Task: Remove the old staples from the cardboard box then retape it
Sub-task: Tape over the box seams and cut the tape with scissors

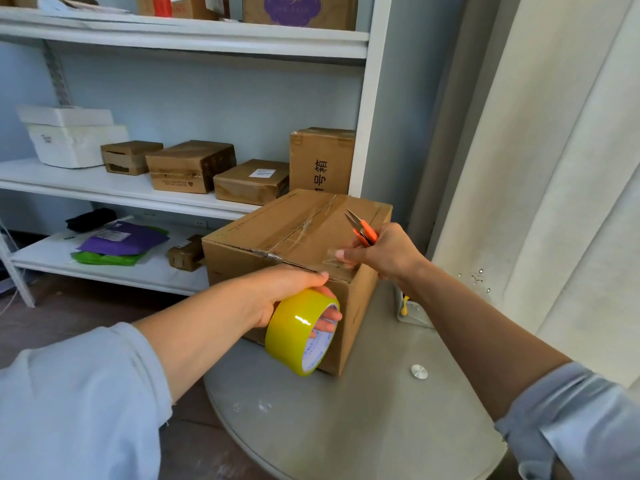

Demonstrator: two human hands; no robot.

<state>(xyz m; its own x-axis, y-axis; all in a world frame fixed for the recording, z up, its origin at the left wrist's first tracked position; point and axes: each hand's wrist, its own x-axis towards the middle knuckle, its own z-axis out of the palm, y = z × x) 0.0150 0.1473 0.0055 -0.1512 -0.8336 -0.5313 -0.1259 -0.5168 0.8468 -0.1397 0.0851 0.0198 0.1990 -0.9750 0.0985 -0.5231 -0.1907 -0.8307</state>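
On the round grey table [363, 427] stands your cardboard box [277, 244], closed, old clear tape crossing its top. Against the box's near face, your left hand [287, 289] has its fingers hooked through the core of a yellow tape roll [298, 330]; the blue print inside is too blurred to read. At the box's near right corner, your right hand [384, 252] clasps orange snips [362, 228] and seemingly pinches a clear tape end. Behind the box, a shelved carton [322, 161] reads "号箱".
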